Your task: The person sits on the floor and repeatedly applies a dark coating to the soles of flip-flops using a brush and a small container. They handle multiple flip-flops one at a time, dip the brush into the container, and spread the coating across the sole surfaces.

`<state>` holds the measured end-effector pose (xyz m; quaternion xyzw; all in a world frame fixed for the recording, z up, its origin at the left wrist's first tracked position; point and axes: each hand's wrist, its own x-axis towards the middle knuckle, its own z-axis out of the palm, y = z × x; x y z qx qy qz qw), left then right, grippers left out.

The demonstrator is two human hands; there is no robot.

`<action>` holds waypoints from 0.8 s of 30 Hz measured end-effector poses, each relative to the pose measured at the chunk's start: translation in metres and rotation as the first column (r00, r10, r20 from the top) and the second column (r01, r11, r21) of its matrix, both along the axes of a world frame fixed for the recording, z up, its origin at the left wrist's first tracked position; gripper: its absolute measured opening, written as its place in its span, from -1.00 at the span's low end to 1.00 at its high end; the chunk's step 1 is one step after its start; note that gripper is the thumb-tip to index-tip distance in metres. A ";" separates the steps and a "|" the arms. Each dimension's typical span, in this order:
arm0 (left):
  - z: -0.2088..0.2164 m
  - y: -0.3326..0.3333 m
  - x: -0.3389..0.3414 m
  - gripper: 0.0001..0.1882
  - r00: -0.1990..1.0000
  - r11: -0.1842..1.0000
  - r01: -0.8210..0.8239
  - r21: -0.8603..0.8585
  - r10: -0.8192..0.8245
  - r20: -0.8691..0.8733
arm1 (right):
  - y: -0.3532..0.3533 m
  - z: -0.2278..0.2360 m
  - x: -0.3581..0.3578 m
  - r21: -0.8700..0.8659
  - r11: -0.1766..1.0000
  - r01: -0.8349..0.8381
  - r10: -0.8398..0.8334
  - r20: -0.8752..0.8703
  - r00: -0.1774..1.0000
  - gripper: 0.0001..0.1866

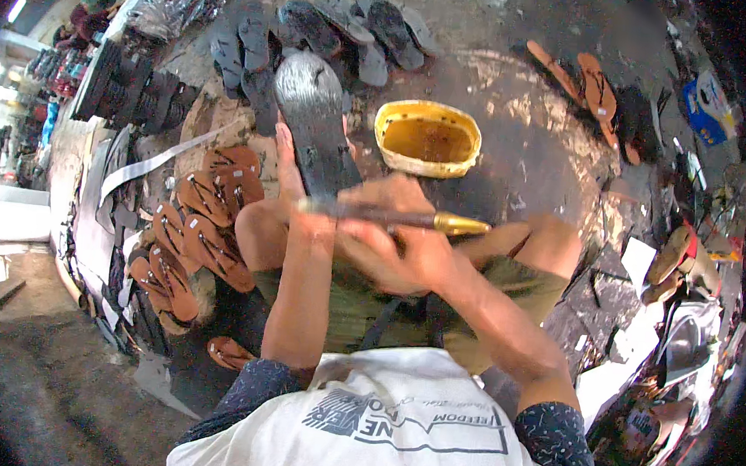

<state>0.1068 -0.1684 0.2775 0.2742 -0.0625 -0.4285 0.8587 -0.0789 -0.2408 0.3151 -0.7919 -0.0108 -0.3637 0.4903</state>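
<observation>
A long black shoe sole [311, 123], shiny at its far end, rests in my left hand [289, 169]. My fingers wrap its sides, and the near end of the sole is partly hidden behind my right hand. Closed round a brush [392, 218] with a dark handle, my right hand [402, 248] is blurred by motion just right of my left wrist. The brush lies crosswise, its yellowish tapered end to the right and a pale end to the left. Beyond my right hand stands an oval yellow tub [427, 163] with amber, glue-like stuff inside and a smeared rim.
Black soles [389, 33] lie in a row at the far side. Brown sandals [207, 220] with dark straps are heaped at my left, and brown soles [596, 88] lie at the far right. Scraps of sheet [599, 308] and paper litter the right side. Black soles [134, 92] are stacked far left.
</observation>
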 end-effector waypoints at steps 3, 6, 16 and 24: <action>-0.016 -0.014 0.009 -0.27 0.985 0.994 -0.099 0.040 0.103 -0.135 | -0.015 0.011 -0.029 -0.018 0.999 0.032 -0.033 -0.080 0.996 -0.62; -0.040 -0.017 0.022 -0.37 0.987 0.992 -0.114 -0.055 0.107 -0.121 | -0.048 0.001 -0.072 0.473 0.730 0.493 -0.417 -0.264 0.870 -0.56; -0.074 -0.082 0.224 -0.39 0.881 0.853 -0.417 0.313 0.464 -0.091 | -0.077 0.009 -0.105 0.364 0.585 0.725 -0.617 -0.380 0.689 -0.56; -0.024 0.139 0.236 -0.39 0.713 0.526 -0.673 0.521 0.273 0.646 | -0.130 -0.050 -0.133 -0.106 0.475 0.873 -0.732 -0.598 0.326 -0.43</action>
